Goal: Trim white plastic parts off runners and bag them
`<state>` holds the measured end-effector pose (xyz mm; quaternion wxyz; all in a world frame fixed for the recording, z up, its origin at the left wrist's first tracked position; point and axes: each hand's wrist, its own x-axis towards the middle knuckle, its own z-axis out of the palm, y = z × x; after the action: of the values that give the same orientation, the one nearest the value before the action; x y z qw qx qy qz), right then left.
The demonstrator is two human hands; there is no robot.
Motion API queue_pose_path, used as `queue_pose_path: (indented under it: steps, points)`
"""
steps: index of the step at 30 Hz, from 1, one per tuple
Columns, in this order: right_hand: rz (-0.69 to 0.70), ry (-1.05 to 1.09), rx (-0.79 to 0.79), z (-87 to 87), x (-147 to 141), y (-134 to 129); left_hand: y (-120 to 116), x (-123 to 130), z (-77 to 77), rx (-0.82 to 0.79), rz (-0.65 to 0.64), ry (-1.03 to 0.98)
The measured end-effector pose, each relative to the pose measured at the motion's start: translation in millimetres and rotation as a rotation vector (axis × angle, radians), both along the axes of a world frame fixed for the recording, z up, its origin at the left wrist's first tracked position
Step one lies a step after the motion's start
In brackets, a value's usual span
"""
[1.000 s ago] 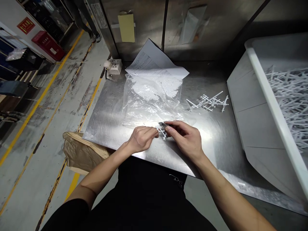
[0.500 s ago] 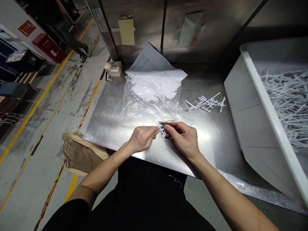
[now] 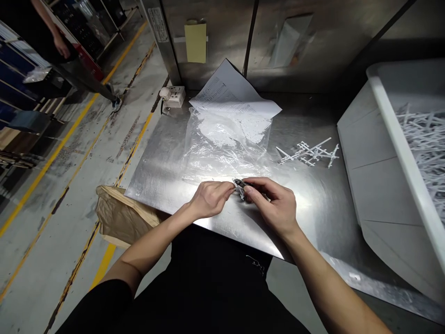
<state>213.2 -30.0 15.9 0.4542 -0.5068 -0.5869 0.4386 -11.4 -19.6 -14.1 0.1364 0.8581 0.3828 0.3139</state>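
My left hand (image 3: 213, 199) pinches a small white plastic piece (image 3: 241, 191) over the front part of the steel table (image 3: 153, 162). Right beside it, my right hand (image 3: 274, 202) is closed on a small dark metal tool (image 3: 242, 183), whose tip meets the white piece. Just beyond my hands lies a clear plastic bag (image 3: 225, 144) of small white parts, with a printed sheet (image 3: 232, 95) at its far end. Several white branched pieces (image 3: 309, 153) lie in a loose pile to the right of the bag.
A large pale bin (image 3: 385, 185) holding many white sticks stands at the right. A socket block (image 3: 177, 96) sits at the table's back left corner. An open brown bag (image 3: 125, 218) is below the left edge. A person (image 3: 79, 74) is on the floor at upper left.
The view has shifted slightly, so the table things appear further right, except the near items. The dark tool now covers more of the white piece. The person at upper left has come nearer.
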Motion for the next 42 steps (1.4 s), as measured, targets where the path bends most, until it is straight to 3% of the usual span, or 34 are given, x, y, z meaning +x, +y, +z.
queue_pose_path:
  steps: [25,35,42]
  points:
    - [-0.028,0.085,-0.106,-12.8,-3.6,9.6,-1.7,5.0,-0.2,0.161,0.033,0.081]
    - [0.008,0.094,-0.132,-10.6,10.1,8.4,1.1,-3.1,3.5,-0.082,0.092,-0.204]
    - [0.050,-0.004,-0.071,-9.8,8.8,8.0,1.1,-4.5,8.2,-0.199,0.084,-0.270]
